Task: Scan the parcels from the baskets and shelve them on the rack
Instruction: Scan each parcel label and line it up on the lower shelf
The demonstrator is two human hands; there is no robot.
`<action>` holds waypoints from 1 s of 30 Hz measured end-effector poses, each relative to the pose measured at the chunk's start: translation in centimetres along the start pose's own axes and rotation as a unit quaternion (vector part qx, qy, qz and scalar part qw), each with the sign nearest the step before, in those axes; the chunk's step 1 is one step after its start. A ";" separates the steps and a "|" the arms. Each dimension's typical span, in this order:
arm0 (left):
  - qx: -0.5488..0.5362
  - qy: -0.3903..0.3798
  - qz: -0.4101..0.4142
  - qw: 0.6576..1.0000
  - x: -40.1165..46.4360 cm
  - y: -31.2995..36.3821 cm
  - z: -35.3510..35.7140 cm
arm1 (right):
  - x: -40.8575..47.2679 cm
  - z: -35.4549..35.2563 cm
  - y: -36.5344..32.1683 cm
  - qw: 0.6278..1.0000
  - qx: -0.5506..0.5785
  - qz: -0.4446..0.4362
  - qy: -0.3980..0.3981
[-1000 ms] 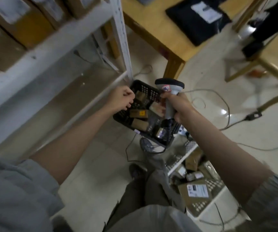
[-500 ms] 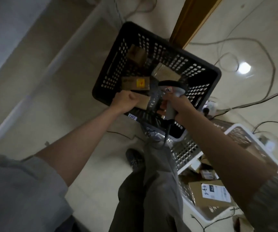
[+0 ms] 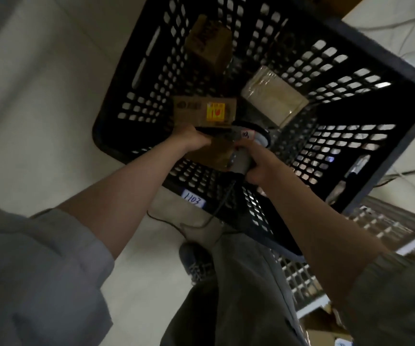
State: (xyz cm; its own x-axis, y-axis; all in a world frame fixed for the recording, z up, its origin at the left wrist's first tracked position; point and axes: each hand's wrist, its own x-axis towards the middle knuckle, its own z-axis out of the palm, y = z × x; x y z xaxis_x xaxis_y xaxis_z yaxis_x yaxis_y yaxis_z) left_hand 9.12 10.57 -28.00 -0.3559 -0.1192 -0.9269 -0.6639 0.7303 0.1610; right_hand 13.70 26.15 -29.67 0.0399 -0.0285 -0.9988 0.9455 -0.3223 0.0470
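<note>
Scanner [image 3: 245, 151] (right hand [image 3: 261, 166]) over basket [image 3: 388, 156]

The left hand [image 3: 191, 138] covers the near edge of a brown parcel [image 3: 214, 152], so the fingers' hold on it cannot be made out. The right hand [image 3: 261, 166] hides most of the scanner's handle, and the scanner [image 3: 245, 146] head is blurred, its small label unreadable. The black basket [image 3: 401, 136] is cut off at the top edge. A box with a yellow sticker [image 3: 205, 112] has print too blurred to read. The white basket [image 3: 388, 233] runs off the right edge, and the parcels in it at the bottom right corner are mostly hidden by the right sleeve [image 3: 396, 295].
</note>
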 end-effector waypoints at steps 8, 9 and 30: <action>0.018 -0.030 -0.044 0.998 4.4 -0.4 1.3 | 3.8 0.3 0.5 0.992 0.104 -0.029 -0.058; 0.015 -0.037 -0.044 0.998 4.7 -0.5 1.4 | 3.8 0.0 0.5 0.991 0.112 -0.027 -0.064; -0.164 0.116 0.095 0.975 -32.3 -0.9 -10.4 | -34.1 -2.5 4.3 0.963 0.068 -0.218 -0.144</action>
State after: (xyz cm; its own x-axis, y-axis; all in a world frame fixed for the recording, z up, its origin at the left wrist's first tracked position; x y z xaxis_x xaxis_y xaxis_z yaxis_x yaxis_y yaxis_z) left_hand 14.41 6.76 5.31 -0.6070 -0.1804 -0.7740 -0.7329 0.5036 0.4574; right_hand 17.20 28.15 4.56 -0.4606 -0.1176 -0.8798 0.8003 -0.4836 -0.3544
